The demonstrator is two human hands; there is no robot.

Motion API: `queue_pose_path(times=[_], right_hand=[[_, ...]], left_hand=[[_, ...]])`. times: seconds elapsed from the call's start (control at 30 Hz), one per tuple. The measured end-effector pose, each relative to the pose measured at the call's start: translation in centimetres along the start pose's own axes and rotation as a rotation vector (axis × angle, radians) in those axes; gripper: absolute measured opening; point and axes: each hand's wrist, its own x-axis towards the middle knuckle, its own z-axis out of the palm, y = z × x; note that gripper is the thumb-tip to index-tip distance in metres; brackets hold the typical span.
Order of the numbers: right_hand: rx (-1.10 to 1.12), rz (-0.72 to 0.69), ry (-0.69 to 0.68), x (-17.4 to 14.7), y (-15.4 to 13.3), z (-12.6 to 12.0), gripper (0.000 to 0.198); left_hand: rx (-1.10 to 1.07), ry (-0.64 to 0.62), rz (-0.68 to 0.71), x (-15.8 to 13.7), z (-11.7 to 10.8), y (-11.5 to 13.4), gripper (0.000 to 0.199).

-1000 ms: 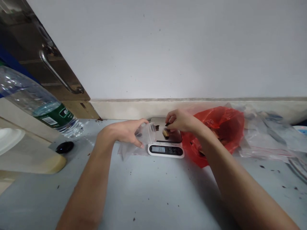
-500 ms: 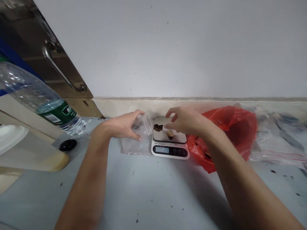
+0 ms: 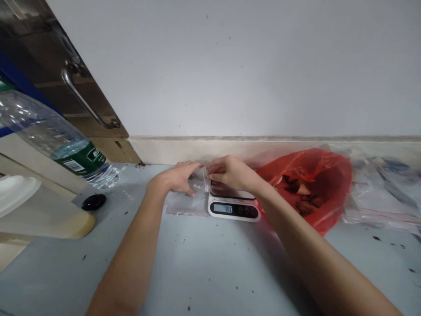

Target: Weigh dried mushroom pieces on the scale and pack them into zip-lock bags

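Note:
My left hand [image 3: 176,179] is curled round a small clear zip bag [image 3: 200,181], its thumb below and fingers above. The bag's mouth faces right, over the left edge of a white kitchen scale [image 3: 212,211]. At that mouth is my right hand [image 3: 232,173], fingertips pinched together; what they hold, if anything, is hidden. Most of the scale's plate lies under this hand, so I cannot make out what rests on it. The display is lit and appears to read 21 or 2.1. A flat clear bag [image 3: 187,205] lies beneath my left hand.
Right of the scale stands an open red plastic bag [image 3: 332,188] with brown dried pieces [image 3: 304,197]. Farther right lie several clear zip bags [image 3: 378,197]. At left are a water bottle [image 3: 79,158], a black oval object [image 3: 94,202] and a lidded tub [image 3: 42,215]. A wall runs behind.
My right hand has moved left from above the scale plate to the zip bag's mouth, its fingers closing. The left hand shifted slightly right. More of the red bag's contents now shows.

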Motion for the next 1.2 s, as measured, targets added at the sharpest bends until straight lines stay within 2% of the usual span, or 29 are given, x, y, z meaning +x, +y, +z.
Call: queue_pose_path(times=[0.07, 0.1, 0.2, 0.27, 0.33, 0.4, 0.47, 0.57, 0.7, 0.83, 1.0, 1.2], right_hand=[[0.228, -0.028, 0.022, 0.0, 0.1, 0.0, 0.023], [0.273, -0.041, 0.048, 0.0, 0.2, -0.2, 0.027], [0.136, -0.217, 0.137, -0.6, 0.3, -1.5, 0.037], [0.007, -0.402, 0.165, -1.3, 0.1, -2.5, 0.026], [-0.021, -0.544, 0.179, -2.2, -0.4, -3.5, 0.008], [0.033, -0.591, 0.185, -3.1, -1.3, -4.2, 0.012], [0.093, -0.538, 0.208, -4.0, -2.2, -4.7, 0.016], [0.173, -0.406, 0.319, -5.1, -3.2, -5.3, 0.026], [0.207, -0.351, 0.462, -6.3, -3.1, -6.6, 0.033], [0.135, -0.359, 0.367, -7.1, -2.1, -7.9, 0.038], [0.129, -0.343, 0.306, -7.4, -1.5, -8.4, 0.038], [0.077, -0.323, 0.269, -7.8, -1.7, -8.6, 0.032]], left_hand=[[-0.053, 0.014, 0.048, -0.5, -0.5, -0.5, 0.094], [-0.085, 0.023, 0.083, -0.9, -0.9, -0.6, 0.094], [-0.158, 0.045, 0.19, -2.7, -2.3, -0.4, 0.091], [-0.204, 0.048, 0.237, -4.0, -3.1, 0.3, 0.085], [-0.251, 0.07, 0.306, -5.0, -3.6, 1.2, 0.082], [-0.272, 0.116, 0.347, -5.6, -3.9, 2.0, 0.075], [-0.289, 0.175, 0.321, -5.8, -3.9, 2.6, 0.066], [-0.353, 0.219, 0.263, -5.7, -3.9, 2.9, 0.054], [-0.416, 0.239, 0.285, -5.6, -3.7, 3.1, 0.029], [-0.383, 0.416, 0.377, -5.6, -3.4, 4.1, 0.032], [-0.404, 0.58, 0.448, -5.4, -2.9, 5.6, 0.023], [-0.306, 0.612, 0.478, -5.9, -2.8, 6.4, 0.026]])
